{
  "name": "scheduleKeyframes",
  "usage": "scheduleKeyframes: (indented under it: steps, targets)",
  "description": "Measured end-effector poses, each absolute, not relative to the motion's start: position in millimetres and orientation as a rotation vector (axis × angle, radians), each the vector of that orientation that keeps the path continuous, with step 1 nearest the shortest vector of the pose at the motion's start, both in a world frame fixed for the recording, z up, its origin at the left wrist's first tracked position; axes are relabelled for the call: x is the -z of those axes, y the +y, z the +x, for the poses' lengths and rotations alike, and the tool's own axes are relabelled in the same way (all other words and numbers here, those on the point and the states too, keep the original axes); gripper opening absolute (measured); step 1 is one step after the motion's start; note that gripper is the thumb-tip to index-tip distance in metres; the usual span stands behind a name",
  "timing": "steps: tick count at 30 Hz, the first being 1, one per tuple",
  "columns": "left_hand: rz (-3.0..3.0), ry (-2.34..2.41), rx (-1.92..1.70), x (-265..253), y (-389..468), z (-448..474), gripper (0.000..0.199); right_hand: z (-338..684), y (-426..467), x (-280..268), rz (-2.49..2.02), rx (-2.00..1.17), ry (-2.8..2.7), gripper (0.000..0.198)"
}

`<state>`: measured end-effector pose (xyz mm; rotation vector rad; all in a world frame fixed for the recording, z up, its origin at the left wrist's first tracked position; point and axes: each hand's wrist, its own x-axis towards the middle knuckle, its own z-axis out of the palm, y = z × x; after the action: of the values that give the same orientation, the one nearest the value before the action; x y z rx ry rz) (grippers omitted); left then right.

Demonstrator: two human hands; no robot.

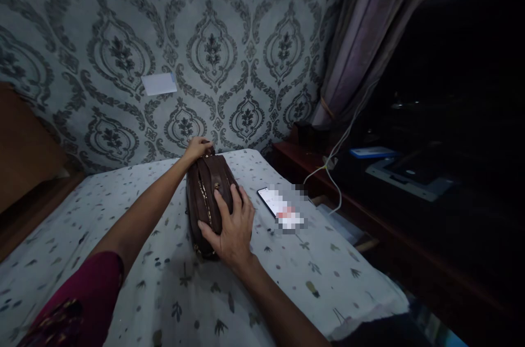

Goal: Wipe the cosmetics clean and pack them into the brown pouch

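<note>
A dark brown handbag [217, 169] with gold-toned zips lies on the patterned white sheet, its length running away from me. My left hand [198, 148] reaches to the bag's far end, fingers curled in around the part by its strap fitting; what exactly the fingertips pinch is partly hidden. On the near part of the bag rests my right hand [234, 227], fingers spread across its upper side and the thumb near a zip. The bag's right side is partly covered by this hand.
A lit phone [268, 199], partly blurred out, lies on the sheet [184, 303] right of the bag. Beyond stands a wallpapered wall [254, 63] with a white card [159, 84]. At right, a white cable [342, 139] hangs by a dark red desk [295, 153]. A brown box-like piece [24, 156] stands left.
</note>
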<state>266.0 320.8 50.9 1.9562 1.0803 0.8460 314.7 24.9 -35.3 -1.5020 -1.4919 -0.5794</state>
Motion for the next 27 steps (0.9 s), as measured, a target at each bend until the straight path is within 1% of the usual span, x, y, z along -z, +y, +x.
scheduleKeyframes:
  steps: [4, 7, 12, 17, 20, 24, 27]
  targets:
    - [1.945, 0.977, -0.924, -54, 313, 263, 0.027, 314, 25, 35, -1.507, 0.58, -1.494, 0.063]
    - [1.93, 0.969, -0.89, -56, 312, 258, 0.028, 314, 25, 35, -1.508, 0.578, -1.496, 0.063]
    - [1.927, 1.098, -0.731, -54, 312, 233, 0.022, 315, 25, 35, -1.513, 0.568, -1.496, 0.061]
    - [1.939, 1.274, -0.626, -47, 308, 213, 0.023, 315, 25, 36, -1.51, 0.564, -1.494, 0.062]
    - [1.974, 1.345, -0.692, -45, 304, 212, 0.027, 315, 25, 35, -1.518, 0.573, -1.496, 0.062]
    - [2.017, 1.395, -0.863, -43, 296, 214, 0.018, 315, 25, 35, -1.516, 0.593, -1.499, 0.06]
    - [2.002, 1.381, -0.92, -41, 287, 215, 0.017, 315, 26, 36, -1.51, 0.6, -1.499, 0.061]
